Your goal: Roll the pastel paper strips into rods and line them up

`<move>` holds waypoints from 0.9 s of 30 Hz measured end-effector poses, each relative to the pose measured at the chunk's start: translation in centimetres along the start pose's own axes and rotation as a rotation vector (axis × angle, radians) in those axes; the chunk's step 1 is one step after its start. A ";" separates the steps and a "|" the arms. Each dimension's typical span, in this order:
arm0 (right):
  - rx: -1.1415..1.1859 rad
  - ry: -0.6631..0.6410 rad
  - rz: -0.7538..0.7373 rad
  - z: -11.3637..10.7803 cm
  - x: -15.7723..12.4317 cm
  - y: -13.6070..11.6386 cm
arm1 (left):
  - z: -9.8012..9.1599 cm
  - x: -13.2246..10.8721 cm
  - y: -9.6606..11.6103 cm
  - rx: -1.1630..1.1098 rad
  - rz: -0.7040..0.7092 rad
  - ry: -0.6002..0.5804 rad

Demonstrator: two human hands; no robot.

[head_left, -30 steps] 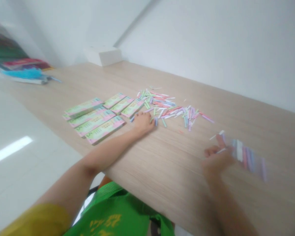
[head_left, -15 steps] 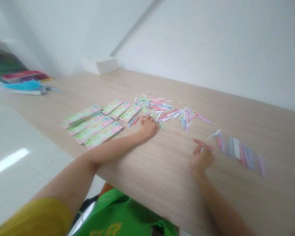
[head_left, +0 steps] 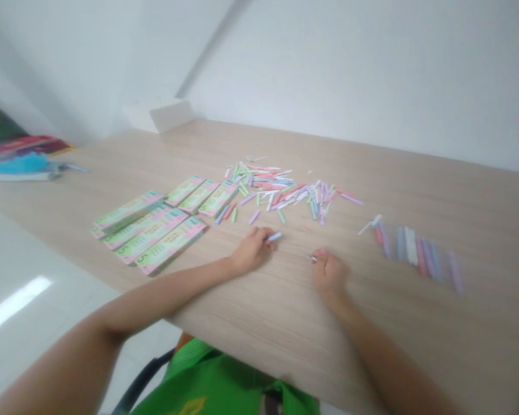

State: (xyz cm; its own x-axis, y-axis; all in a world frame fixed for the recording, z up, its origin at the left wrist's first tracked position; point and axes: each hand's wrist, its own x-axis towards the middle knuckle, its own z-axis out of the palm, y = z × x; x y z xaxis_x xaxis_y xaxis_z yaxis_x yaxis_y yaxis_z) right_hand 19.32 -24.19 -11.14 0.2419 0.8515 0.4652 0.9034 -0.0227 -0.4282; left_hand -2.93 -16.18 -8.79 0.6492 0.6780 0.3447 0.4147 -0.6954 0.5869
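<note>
L hand is nearly closed, fingertips pinching a pale-blue stick just below the loose pastel stick pile; material of sticks n/c, paper or chalk. R hand has moved in from the stick row and now sits nearer L hand, fingers curled tight on a small pale stick, mostly hidden. Both held items now lie over the same patch of wood table, green-and-pink printed cards to L of hands.

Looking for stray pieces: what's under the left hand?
The left hand rests on the wood-grain tabletop, a pale blue strip at its fingertips; anything beneath the palm is hidden.
</note>
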 end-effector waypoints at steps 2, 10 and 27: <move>-0.022 -0.031 -0.104 0.1 0.0 0.0 | -0.1 -0.5 0.5 -0.192 0.161 -0.148; -0.074 -0.184 -0.371 -0.4 -0.1 -0.7 | -0.1 -0.7 0.2 -0.461 0.244 -0.364; 0.032 -0.311 -0.318 -0.3 -0.4 -0.6 | -0.2 -0.6 0.3 -0.484 0.202 -0.415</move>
State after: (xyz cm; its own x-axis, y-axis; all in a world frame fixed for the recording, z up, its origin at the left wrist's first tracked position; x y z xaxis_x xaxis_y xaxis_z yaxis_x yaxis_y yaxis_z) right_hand 18.78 -24.69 -10.85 -0.1687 0.9306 0.3249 0.9031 0.2780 -0.3274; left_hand -3.32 -16.74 -8.69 0.9158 0.3301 0.2287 -0.0113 -0.5480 0.8364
